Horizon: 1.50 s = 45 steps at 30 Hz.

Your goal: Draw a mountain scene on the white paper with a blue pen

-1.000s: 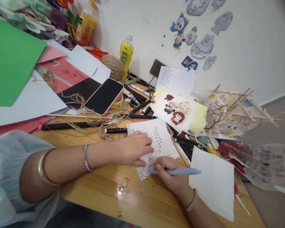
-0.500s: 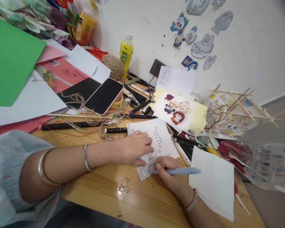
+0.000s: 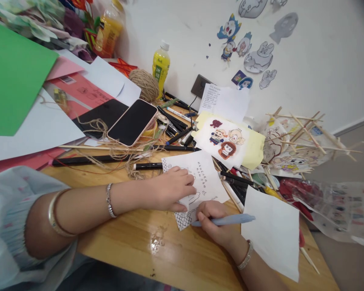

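Observation:
My left hand (image 3: 174, 189) lies flat with fingers stretched over a sheet of drawing paper (image 3: 210, 178), pressing it to the table. Line drawings, handwritten characters and a cross-hatched corner show on that sheet; the rest is under my hand. A light blue pen (image 3: 235, 219) is gripped in my right hand (image 3: 214, 220), its tip at the hatched lower edge of the paper. Just to the right of my right hand lies a blank white sheet (image 3: 273, 230). A black marker (image 3: 148, 166) sits at the drawing's left edge.
Behind the drawing are a phone (image 3: 133, 122), scattered markers, a twine ball (image 3: 144, 85), a yellow drink bottle (image 3: 161, 68) and coloured cartoon figures on paper (image 3: 208, 147). A stick frame (image 3: 303, 141) stands at right, a green sheet (image 3: 18, 76) at left.
My right hand has shifted slightly left with the pen, whose tip has moved a little along the paper's hatched edge. My left hand has stayed still.

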{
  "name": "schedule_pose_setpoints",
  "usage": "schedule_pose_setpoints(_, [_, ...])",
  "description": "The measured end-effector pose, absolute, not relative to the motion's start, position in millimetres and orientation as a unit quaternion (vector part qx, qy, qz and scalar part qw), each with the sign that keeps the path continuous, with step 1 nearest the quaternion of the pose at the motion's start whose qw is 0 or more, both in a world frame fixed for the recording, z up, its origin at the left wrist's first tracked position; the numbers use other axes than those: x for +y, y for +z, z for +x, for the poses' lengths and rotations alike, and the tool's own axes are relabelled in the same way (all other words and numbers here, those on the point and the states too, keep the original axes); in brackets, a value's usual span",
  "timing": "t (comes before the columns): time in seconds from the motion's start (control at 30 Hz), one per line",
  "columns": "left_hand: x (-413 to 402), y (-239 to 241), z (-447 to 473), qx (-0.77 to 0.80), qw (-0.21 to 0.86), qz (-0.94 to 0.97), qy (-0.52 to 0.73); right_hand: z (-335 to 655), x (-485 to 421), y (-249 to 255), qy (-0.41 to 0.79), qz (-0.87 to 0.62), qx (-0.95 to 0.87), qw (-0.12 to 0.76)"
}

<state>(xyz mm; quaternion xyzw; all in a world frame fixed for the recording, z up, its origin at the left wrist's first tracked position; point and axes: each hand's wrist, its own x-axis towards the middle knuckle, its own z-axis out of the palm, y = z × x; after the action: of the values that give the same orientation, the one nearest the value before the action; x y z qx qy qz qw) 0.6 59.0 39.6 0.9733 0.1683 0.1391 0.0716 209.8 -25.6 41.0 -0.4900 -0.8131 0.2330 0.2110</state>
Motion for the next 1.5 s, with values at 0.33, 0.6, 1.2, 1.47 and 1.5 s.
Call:
schedule_pose_setpoints(0.33, [59.4,38.9,1.3,0.17,0.072,0.973,0.136,211.0,-26.4,38.9,0.233,-0.505,-0.798,0.231])
schedule_pose_setpoints(0.6, [59.0,38.7,0.1,0.17,0.073,0.973,0.136,213.0,-24.6,37.7,0.25,-0.515,-0.778,0.259])
schedule_pose_setpoints(1.2, [58.7,39.0,-0.3,0.169,0.074,0.974,0.129,212.0,-21.7,43.8,0.207,-0.529,-0.796,0.207])
schedule_pose_setpoints(1.47, [59.0,39.5,0.2,0.171,0.072,0.975,0.122,212.7,-20.2,42.5,0.198,-0.521,-0.807,0.196])
schedule_pose_setpoints(1.5, [59.1,39.5,0.2,0.172,0.072,0.975,0.122,212.9,-20.0,41.8,0.198,-0.521,-0.806,0.198])
